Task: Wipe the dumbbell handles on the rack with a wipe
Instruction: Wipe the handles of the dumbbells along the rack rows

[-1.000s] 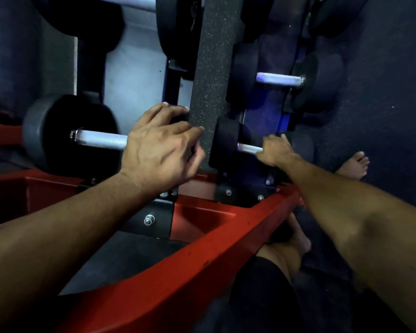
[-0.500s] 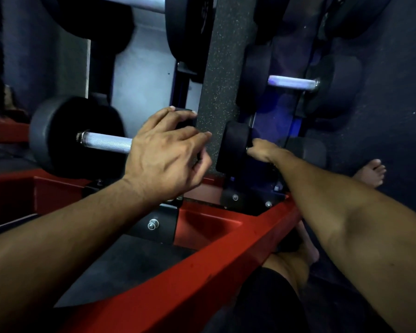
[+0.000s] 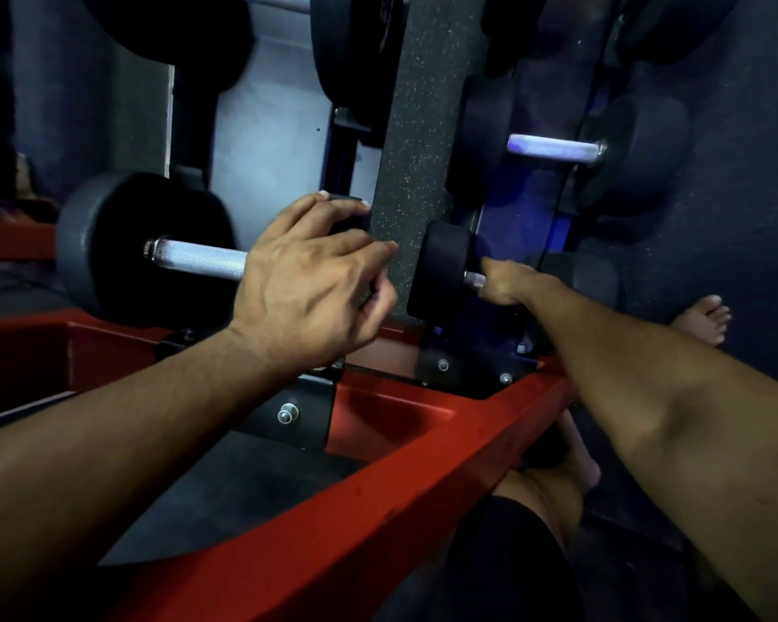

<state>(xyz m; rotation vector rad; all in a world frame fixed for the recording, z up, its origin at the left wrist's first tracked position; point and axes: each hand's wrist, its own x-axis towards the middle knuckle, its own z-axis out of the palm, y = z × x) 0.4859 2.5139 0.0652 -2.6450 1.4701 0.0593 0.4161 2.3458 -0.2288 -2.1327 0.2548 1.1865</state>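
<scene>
Spanning the lower half of the view, the red rack frame [image 3: 315, 523] is running diagonally from bottom left to mid right, with black brackets [image 3: 288, 410] bolted onto it. A speckled dark upright post [image 3: 416, 141] is rising from the frame between the two hands.

Left of the post, a large black dumbbell [image 3: 109, 244] is lying on its side, its knurled steel handle [image 3: 198, 260] running toward the left hand [image 3: 306, 280]. That hand is hovering at the handle's near end with its fingers [image 3: 360, 253] loosely curled and spread, not gripping the bar; the fingertips are reaching toward a dark block beside the post, though whether they are touching it is hard to tell in the dim light.

Right of the post, a smaller black dumbbell [image 3: 445, 271] is sitting low on the rack. The right hand [image 3: 508, 282] is wrapping around its handle [image 3: 473, 278], fingers clenched on the bar, with only a short silver stub showing beside the weight head. No wipe is showing; it may be hidden inside the fist.

Above it, another dumbbell handle [image 3: 553, 148] is catching a bluish light between two dark heads.

At the far right, a bare foot [image 3: 704, 318] is resting on the dark floor [image 3: 737, 172].
</scene>
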